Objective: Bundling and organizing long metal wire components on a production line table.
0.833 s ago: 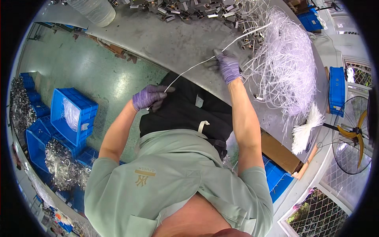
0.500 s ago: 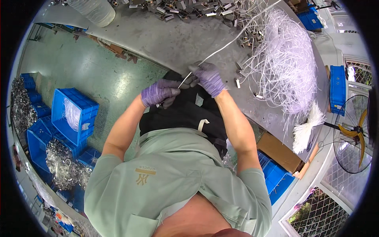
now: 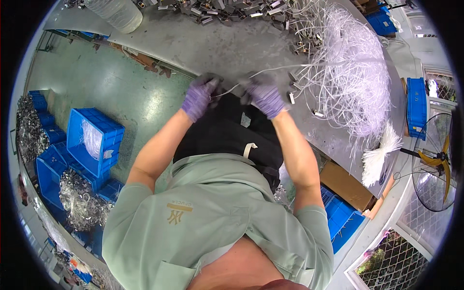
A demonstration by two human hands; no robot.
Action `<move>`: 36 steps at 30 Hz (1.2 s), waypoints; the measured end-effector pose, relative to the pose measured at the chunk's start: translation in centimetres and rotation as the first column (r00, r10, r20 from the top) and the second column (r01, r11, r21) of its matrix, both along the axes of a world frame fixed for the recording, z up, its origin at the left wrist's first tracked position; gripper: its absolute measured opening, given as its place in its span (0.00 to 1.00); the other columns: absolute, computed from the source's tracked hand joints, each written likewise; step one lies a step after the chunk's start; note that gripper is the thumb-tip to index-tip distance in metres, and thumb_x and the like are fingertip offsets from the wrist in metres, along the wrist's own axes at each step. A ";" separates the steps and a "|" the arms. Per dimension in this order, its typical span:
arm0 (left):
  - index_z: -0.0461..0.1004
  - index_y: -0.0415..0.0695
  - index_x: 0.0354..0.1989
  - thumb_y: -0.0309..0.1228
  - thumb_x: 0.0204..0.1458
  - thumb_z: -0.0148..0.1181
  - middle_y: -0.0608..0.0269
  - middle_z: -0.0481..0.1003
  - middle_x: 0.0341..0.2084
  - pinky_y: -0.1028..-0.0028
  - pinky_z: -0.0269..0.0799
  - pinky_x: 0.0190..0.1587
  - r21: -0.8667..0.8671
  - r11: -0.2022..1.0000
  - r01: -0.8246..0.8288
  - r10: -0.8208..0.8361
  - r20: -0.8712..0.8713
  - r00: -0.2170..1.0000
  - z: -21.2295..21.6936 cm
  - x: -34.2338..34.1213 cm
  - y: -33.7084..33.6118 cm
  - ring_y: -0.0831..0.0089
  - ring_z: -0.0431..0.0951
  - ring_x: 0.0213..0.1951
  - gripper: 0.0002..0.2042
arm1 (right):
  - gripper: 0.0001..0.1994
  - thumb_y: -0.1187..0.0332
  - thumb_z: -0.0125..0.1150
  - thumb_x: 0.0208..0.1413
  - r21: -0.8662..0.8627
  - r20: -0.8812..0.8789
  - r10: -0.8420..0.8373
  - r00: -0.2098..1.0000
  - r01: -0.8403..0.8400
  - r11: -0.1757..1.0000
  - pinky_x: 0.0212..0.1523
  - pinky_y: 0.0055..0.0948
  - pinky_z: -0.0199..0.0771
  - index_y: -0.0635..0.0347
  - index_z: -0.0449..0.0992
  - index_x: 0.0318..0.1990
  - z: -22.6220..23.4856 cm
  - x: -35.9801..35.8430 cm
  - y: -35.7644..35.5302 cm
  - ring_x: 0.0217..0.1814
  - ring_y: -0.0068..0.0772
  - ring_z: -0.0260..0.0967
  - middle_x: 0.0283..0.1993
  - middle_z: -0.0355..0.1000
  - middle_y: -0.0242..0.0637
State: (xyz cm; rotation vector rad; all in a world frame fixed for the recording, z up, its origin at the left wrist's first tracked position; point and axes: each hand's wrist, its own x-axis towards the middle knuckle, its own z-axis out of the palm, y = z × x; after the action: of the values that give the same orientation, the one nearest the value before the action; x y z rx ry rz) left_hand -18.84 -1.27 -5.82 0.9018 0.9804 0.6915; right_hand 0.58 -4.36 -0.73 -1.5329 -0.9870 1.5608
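Note:
A thin white cord (image 3: 231, 91) runs between my two purple-and-grey gloved hands at the table's near edge, over my black trousers. My left hand (image 3: 199, 98) is closed like a fist around one end part of it. My right hand (image 3: 264, 98) is closed on the cord a little farther along, its fingertips smeared by motion. Past the right hand, the cord stretches right in a blur toward a large heap of clear and white strands (image 3: 355, 77). Two small metal-and-white pieces lie near that heap; one small piece (image 3: 292, 98) is close to my right wrist.
Small metal parts (image 3: 232, 10) are piled along the grey table's far side, with a clear plastic container (image 3: 116, 14) at far left. A white strand bundle (image 3: 379, 159) hangs at the right table edge, near a fan (image 3: 437, 159). Blue crates (image 3: 96, 142) stand on the floor at left.
My hands have moved apart, the left one upward and the right one slightly right. The cord's far part has swung down from the upper right toward the strand heap.

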 end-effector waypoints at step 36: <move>0.74 0.42 0.36 0.30 0.40 0.60 0.51 0.70 0.43 0.58 0.64 0.50 0.804 0.147 0.576 0.143 -0.594 0.792 -3.3 8.9 2.9 0.51 0.68 0.46 0.13 | 0.19 0.55 0.52 0.51 -0.193 0.981 0.130 0.145 0.802 0.565 0.53 0.41 0.66 0.62 0.77 0.40 -5.3 34.3 -34.2 0.53 0.56 0.66 0.47 0.70 0.55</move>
State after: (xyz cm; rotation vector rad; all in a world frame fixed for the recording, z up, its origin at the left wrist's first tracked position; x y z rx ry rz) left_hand -9.96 1.58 -9.15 2.5756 0.7293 0.7771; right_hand 34.93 -38.57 -5.98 -3.2559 -0.2538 0.2996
